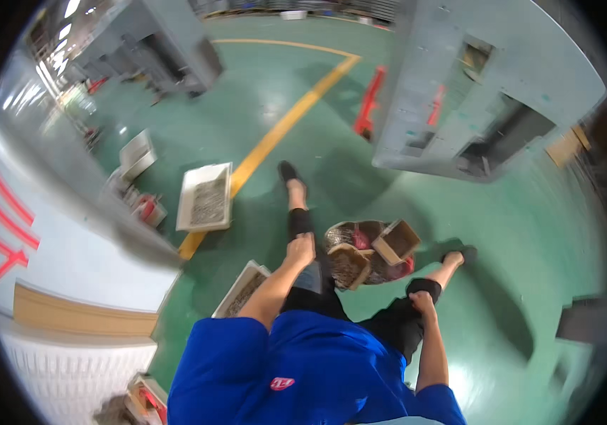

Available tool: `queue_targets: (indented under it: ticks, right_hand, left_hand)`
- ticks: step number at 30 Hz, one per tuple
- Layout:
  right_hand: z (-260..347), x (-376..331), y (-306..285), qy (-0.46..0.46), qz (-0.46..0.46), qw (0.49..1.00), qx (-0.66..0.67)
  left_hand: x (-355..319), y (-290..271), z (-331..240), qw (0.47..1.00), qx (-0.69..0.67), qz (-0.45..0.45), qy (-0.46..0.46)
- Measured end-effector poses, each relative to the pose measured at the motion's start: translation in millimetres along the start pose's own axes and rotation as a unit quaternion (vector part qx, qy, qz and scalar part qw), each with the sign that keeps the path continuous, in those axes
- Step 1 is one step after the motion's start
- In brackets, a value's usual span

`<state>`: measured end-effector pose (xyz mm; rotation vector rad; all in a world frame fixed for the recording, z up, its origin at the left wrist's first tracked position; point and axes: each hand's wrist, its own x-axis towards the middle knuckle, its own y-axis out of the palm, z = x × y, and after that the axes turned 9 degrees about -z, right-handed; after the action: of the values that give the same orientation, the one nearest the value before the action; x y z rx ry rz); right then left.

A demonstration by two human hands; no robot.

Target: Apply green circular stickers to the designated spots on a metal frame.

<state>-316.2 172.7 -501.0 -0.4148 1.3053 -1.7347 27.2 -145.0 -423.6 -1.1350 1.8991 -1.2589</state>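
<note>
We sit with our left hand (301,249) loosely curled on one knee, right hand (422,303) gripping the other knee, boxes (370,253) untouched between our legs, so reaching them comes next.

Green workshop floor (530,234), yellow painted line (285,120), white tray of small parts (205,198), cardboard boxes (397,242), grey machine (487,92)

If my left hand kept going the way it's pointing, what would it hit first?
Probably the left knee it seems to rest on; past that, the shoe and green floor. Depth is hard to judge.
</note>
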Motion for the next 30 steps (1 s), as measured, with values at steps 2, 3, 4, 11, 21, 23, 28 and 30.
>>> queue_targets:
  ticks: [2, 3, 4, 11, 21, 23, 28, 30]
  right_hand:
    - [31.9, -7.2, -19.8, 0.177, -0.041, 0.974, 0.138]
    - [9.9, -19.0, -16.1, 0.165, -0.153, 0.971, 0.081]
    - [10.3, -29.8, -15.9, 0.158, -0.171, 0.971, 0.049]
    - [26.6, -39.8, -34.9, 0.104, -0.225, 0.967, -0.055]
    - [42.3, -37.3, -41.7, 0.042, -0.242, 0.969, 0.041]
    - [33.6, -40.3, -44.2, 0.044, -0.169, 0.981, 0.090]
    - [-6.4, -50.6, -28.4, 0.202, -0.222, 0.946, 0.125]
    - [-10.9, -55.2, -24.9, 0.233, -0.255, 0.932, 0.106]
  left_hand:
    - [-12.4, 15.7, 53.3, 0.998, 0.045, 0.052, 0.015]
    - [-9.5, 16.2, 36.7, 0.996, 0.059, 0.059, -0.010]
    - [-12.6, 21.7, 43.3, 0.998, 0.059, 0.000, 0.004]
    - [0.2, 13.7, 33.4, 0.994, 0.075, -0.008, 0.076]
    - [-19.7, -28.2, 23.5, 0.931, -0.001, 0.339, 0.138]
    - [-20.4, -39.5, 10.0, 0.937, 0.017, 0.340, 0.083]
    - [-13.3, -9.3, 19.8, 0.989, 0.055, 0.140, -0.012]
    - [-14.3, -7.7, 18.5, 0.990, 0.085, 0.110, -0.014]
